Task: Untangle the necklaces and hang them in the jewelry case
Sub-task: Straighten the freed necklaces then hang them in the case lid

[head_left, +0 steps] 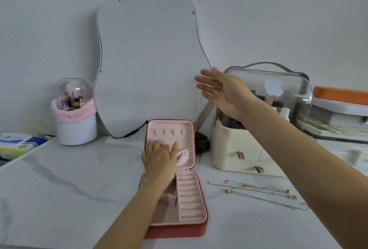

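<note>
**Chain aloft, hand in the lid**

Right hand up high, fingers straight and spread, and a thin silver chain necklace draped over them, trailing down toward the lid's right edge. Down below, the left hand presses into the upright lid of the coral-red zip jewelry case with pale pink velvety lining, fingers curled at the elastic pocket; whether they pinch anything I cannot tell. Above that hand runs a row of small hook tabs. The case's base lies flat, ridged ring rolls on its right side.

Just right of the case, three more fine necklaces, gold and silver with small beads, lie stretched out side by side on the glossy white marble-look countertop with grey veins. Behind stands a wavy-edged frameless mirror against a plain white wall. Left, a white brush tub with pink fluffy trim and clear dome; right, a cream cosmetic organiser with clear curved hood.
</note>
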